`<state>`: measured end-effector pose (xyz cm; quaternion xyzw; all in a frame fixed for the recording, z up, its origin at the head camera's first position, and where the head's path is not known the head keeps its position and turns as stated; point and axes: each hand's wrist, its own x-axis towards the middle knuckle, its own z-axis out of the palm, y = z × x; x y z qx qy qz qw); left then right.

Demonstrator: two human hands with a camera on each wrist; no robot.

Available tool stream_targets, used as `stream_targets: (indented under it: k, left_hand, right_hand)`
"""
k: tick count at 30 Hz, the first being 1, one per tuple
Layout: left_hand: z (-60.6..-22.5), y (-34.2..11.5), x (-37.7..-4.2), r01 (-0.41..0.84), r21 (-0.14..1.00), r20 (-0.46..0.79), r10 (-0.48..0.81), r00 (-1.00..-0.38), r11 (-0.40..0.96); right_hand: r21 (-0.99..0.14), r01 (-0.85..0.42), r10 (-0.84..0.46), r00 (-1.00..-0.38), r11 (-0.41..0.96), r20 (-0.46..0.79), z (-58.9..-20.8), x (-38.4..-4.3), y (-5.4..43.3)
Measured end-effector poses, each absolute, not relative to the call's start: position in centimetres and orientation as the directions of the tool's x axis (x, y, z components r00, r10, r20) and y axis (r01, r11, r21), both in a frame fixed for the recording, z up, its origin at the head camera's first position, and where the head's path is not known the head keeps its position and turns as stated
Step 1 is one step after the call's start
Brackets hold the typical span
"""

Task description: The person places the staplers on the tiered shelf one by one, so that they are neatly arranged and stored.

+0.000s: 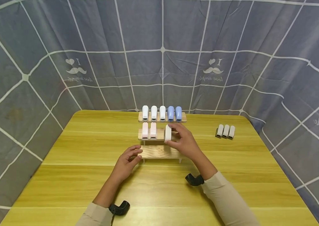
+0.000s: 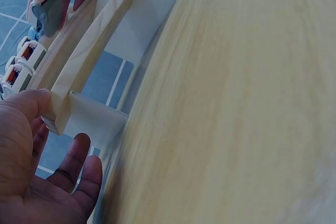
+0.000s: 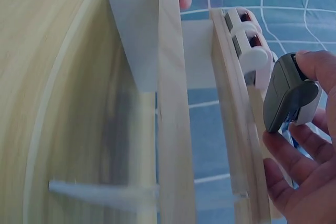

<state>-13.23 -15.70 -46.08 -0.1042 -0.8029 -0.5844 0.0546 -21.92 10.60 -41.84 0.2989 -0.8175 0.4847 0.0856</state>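
My right hand [image 1: 186,142] holds a small stapler [image 1: 168,133], white on one side with a grey base [image 3: 283,90], between thumb and fingers. It is upright by the middle shelf [image 1: 160,138] of a tiered wooden rack, to the right of two pink staplers [image 1: 149,130]; in the head view I cannot tell whether it touches the shelf. My left hand [image 1: 126,161] grips the left end of the lowest shelf [image 1: 160,152] with thumb and a finger, its other fingers spread loose [image 2: 76,177]. On the top shelf stand three white staplers [image 1: 154,113] and two blue ones [image 1: 174,113].
Three white staplers [image 1: 225,131] lie side by side on the wooden table [image 1: 71,169], right of the rack. White supports [image 3: 134,30] hold up the shelves. A grey gridded curtain [image 1: 105,69] surrounds the table at the back and sides.
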Motion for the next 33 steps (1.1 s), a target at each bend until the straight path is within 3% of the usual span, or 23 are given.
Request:
stream_targets:
  k: [23,33]
  left_hand:
    - [-46.2,-15.6,-13.2,0.228,0.928,0.206,0.103,-0.973,0.296]
    - [-46.1,-15.5,-13.1,0.222,0.929,0.201,0.098,-0.975,0.296]
  right_hand:
    - [-0.687,-0.547,-0.341,-0.837,0.479,0.429,-43.2,-21.8,8.1]
    - [-0.602,-0.578,-0.328,-0.813,0.552,0.48,-43.7,-21.9,7.8]
